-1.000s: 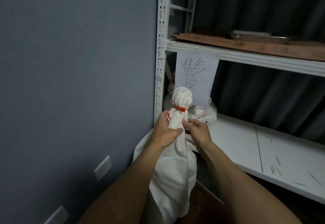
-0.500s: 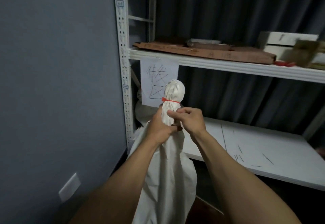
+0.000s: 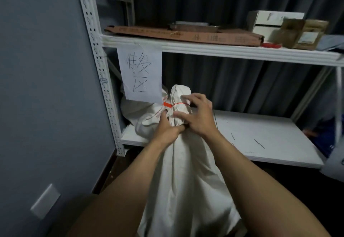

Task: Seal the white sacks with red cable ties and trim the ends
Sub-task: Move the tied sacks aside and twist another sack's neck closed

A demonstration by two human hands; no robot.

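Your left hand (image 3: 167, 131) grips the gathered neck of the white cloth sack (image 3: 186, 181), just below the thin red plastic cable tie (image 3: 176, 104). Your right hand (image 3: 200, 118) lies on the neck with fingers spread, not closed round it. The sack hangs in front of the white lower shelf (image 3: 260, 143), body down between your forearms.

The tie looks cinched, with a short red stub sticking out left. I can't tell if that's the head or an untrimmed tail. Check it with the right fingertips and tug the tie once to confirm it's locked. If a tail is left, cut flush; no cutter is in view.

A second white sack (image 3: 141, 117) sits far left on the lower shelf, touching this one. The handwritten paper sign (image 3: 141, 74) hangs over that corner and will brush the sack top. The free shelf space is to the right. On the upper shelf (image 3: 223, 50) there's flat brown cardboard (image 3: 186, 33) and a small red bundle (image 3: 270, 45), possibly spare ties.
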